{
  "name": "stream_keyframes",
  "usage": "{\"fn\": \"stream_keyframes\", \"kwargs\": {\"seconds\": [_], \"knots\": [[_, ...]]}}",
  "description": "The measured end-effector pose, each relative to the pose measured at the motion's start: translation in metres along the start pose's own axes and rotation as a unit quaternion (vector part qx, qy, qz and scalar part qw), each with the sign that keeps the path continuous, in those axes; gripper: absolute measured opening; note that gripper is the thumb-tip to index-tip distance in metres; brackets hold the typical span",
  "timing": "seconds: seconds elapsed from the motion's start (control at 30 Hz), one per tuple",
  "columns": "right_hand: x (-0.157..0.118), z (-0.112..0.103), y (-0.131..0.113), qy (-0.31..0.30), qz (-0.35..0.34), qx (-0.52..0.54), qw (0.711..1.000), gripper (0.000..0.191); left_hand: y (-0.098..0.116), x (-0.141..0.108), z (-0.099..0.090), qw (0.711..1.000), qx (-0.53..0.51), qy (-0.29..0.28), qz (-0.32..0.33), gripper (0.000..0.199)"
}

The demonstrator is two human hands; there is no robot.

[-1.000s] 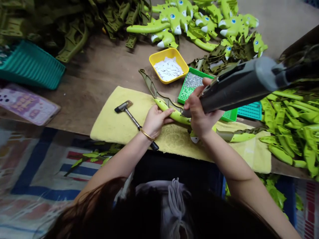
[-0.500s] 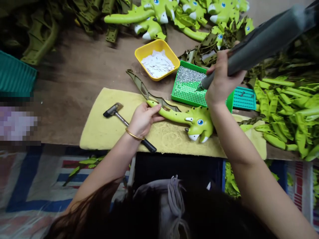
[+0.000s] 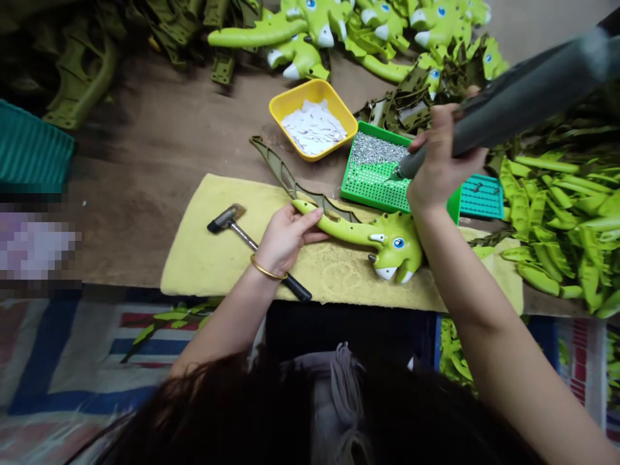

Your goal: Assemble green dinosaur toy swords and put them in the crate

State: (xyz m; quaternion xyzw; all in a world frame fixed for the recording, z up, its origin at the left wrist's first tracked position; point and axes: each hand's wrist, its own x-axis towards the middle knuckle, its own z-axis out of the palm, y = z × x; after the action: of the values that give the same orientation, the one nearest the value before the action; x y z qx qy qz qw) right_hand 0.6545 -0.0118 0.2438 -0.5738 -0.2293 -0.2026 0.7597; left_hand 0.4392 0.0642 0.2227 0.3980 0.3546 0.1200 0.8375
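Note:
My left hand [image 3: 290, 236] grips the long neck of a lime-green toy dinosaur [image 3: 387, 239], which lies on a yellow cloth pad [image 3: 349, 278] with its head to the right. An olive spiked crest piece [image 3: 285, 174] lies against the neck. My right hand [image 3: 440, 161] is shut around a grey electric screwdriver [image 3: 518, 103]. Its thin tip [image 3: 400, 174] points down at a green perforated tray [image 3: 363, 190] holding silver screws. A small hammer [image 3: 237, 236] lies under my left wrist, its black grip ending beside the arm.
A yellow tray [image 3: 312, 116] of white paper pieces stands on the wooden table [image 3: 145, 194]. A teal perforated tray [image 3: 482, 197] sits to the right. Heaps of green toy parts [image 3: 557, 232] and finished dinosaurs [image 3: 310, 32] lie around, with a teal basket [image 3: 29, 145] at left.
My right hand has lifted the screwdriver off the dinosaur and moved it over the green tray, uncovering the head. The left hand keeps its hold, and the view has shifted.

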Motion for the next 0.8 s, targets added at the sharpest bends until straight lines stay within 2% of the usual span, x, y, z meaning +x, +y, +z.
{"fn": "stream_keyframes", "kwargs": {"seconds": [0.13, 0.27, 0.33, 0.43, 0.63, 0.8], "knots": [[-0.022, 0.02, -0.054, -0.061, -0.012, 0.094, 0.994, 0.032, -0.001, -0.001, -0.001, 1.0, -0.01, -0.011, -0.004, 0.023], [-0.065, 0.052, -0.08, -0.136, 0.008, 0.058, 0.989, 0.037, -0.003, 0.001, -0.003, 0.999, -0.031, -0.019, -0.004, 0.028], [-0.081, 0.065, -0.081, -0.167, 0.015, 0.058, 0.984, 0.041, -0.004, 0.002, -0.003, 0.999, -0.037, -0.015, -0.002, 0.027], [-0.091, 0.074, -0.077, -0.188, 0.019, 0.108, 0.976, 0.039, -0.004, 0.003, -0.003, 0.999, -0.041, -0.012, -0.001, 0.025], [-0.097, 0.071, -0.069, -0.222, 0.05, 0.042, 0.973, 0.05, -0.006, 0.004, -0.002, 0.998, -0.056, -0.017, 0.004, 0.032], [-0.106, 0.07, -0.064, -0.227, 0.064, 0.054, 0.97, 0.047, -0.008, 0.007, 0.0, 0.998, -0.057, -0.016, 0.012, 0.034]]}}
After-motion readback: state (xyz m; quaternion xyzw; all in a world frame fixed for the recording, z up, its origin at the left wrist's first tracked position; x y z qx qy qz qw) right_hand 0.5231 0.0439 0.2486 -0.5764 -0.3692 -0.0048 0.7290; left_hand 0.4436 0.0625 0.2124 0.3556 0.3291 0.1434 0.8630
